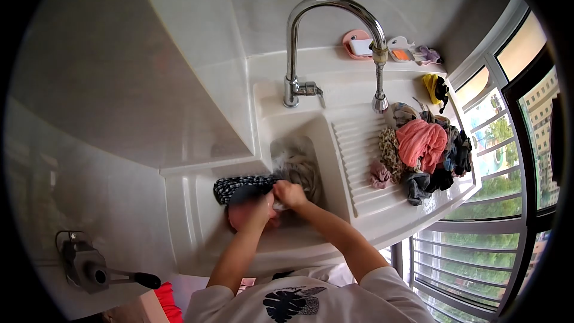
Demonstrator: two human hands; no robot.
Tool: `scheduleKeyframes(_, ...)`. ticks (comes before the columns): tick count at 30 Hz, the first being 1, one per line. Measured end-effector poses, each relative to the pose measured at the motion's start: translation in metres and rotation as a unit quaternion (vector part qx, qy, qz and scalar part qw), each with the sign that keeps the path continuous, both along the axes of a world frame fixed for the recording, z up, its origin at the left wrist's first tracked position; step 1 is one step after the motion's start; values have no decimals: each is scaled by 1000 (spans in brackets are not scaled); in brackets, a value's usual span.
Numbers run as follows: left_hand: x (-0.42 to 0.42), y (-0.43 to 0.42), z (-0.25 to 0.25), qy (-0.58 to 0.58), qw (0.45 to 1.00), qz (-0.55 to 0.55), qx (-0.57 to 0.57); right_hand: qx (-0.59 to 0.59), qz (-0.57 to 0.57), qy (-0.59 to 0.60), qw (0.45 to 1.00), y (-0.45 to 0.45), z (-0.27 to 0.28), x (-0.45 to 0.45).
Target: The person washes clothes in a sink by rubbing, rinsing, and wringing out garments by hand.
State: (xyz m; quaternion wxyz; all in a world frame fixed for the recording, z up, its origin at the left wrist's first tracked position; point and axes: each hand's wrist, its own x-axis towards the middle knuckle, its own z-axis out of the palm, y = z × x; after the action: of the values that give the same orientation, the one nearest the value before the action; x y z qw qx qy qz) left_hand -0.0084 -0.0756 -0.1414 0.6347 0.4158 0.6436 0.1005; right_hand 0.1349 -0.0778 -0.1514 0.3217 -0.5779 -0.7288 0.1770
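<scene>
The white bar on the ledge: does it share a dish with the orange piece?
No: the white bar lies in the pink dish, the orange piece in the white dish.

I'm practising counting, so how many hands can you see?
2: the left hand, blurred, and the right hand beside it, both at the sink. No others show.

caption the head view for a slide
Left hand and right hand, close together, by patterned cloth at a white sink, clothes heaped on the ribbed washboard.
</scene>
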Motion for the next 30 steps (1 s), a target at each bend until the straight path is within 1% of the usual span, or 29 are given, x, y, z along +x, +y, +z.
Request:
scheduleKeyframes(1, 7, 7, 2, -97, 991, 64, -64, -58, -14, -17, 998, -1, -16, 14)
scheduleKeyframes(2, 12, 11, -22, -259, 915, 243, -193, -69, -3, -124, 990, -8, -15, 27)
scheduleKeyframes(3, 12, 3, -19, -147, 976, 158, -26, -58, 40, -139, 988, -16, -20, 40)
scheduleKeyframes(4, 19, 3, -6, -32, 994, 11, 103, -45, 84, -157, 983, -19, -22, 50)
scheduleKeyframes(5, 18, -5, -30, 59, 959, -104, 255, -45, 84, -157, 983, -19, -24, 52)
scheduleKeyframes(6, 20, -11, -31, 148, 880, -215, 398, -63, 86, -183, 977, -17, -25, 55)
scheduleKeyframes(7, 20, -17, -31, 179, 882, -295, 320, -81, 88, -208, 971, -15, -26, 55)
scheduleKeyframes(8, 20, -21, -31, 181, 881, -295, 323, -78, 87, -208, 971, -11, -27, 53)
scheduleKeyframes(10, 27, -13, -1, 227, 866, -385, 223, -223, 100, -237, 940, 5, -22, 46)
scheduleKeyframes(11, 30, -6, 14, 234, 853, -427, 190, -220, 99, -238, 941, 8, -14, 43)
scheduleKeyframes(12, 27, 1, 21, 235, 852, -426, 193, -195, 106, -201, 954, 11, 14, 39)
scheduleKeyframes(13, 21, 8, 28, 88, 911, -363, 177, -170, 113, -163, 965, 14, 45, 38)
scheduleKeyframes(14, 19, 10, 30, -15, 922, -313, 229, -165, 112, -165, 966, 18, 73, 37)
scheduleKeyframes(15, 17, 11, 32, -122, 914, -273, 275, -136, 141, -82, 977, 21, 100, 39)
scheduleKeyframes(16, 21, 9, 51, -122, 912, -275, 279, -106, 169, 2, 980, 23, 127, 42)
scheduleKeyframes(17, 25, 5, 86, -150, 937, -211, 233, -102, 167, 2, 981, 24, 153, 46)
scheduleKeyframes(18, 29, 3, 108, -177, 955, -146, 186, -98, 159, 82, 979, 25, 179, 50)
scheduleKeyframes(19, 31, 5, 82, -333, 933, -28, 135, -91, 150, 161, 971, 27, 201, 54)
scheduleKeyframes(20, 31, 9, 71, -333, 932, -32, 139, -86, 148, 161, 972, 27, 219, 58)
scheduleKeyframes(22, 34, 18, 52, -399, 902, 116, 118, -48, 92, 207, 973, 26, 247, 70)
scheduleKeyframes(23, 29, 24, 41, -357, 908, 31, 217, -45, 69, 227, 970, 24, 254, 72)
scheduleKeyframes(24, 35, 22, 60, -358, 907, 29, 219, -42, 68, 226, 971, 22, 257, 73)
scheduleKeyframes(25, 47, 19, 98, -482, 862, 100, 121, -37, 28, 257, 965, 20, 260, 74)
scheduleKeyframes(26, 55, 16, 121, -589, 791, 167, 18, -33, -12, 289, 957, 17, 262, 75)
scheduleKeyframes(27, 60, 20, 121, -611, 775, 158, 25, -17, -23, 290, 956, 14, 258, 74)
scheduleKeyframes(28, 63, 22, 120, -612, 775, 154, 25, -14, -25, 290, 957, 11, 254, 73)
scheduleKeyframes(30, 68, 25, 115, -676, 708, 194, -66, -25, -72, 309, 948, 5, 245, 72)
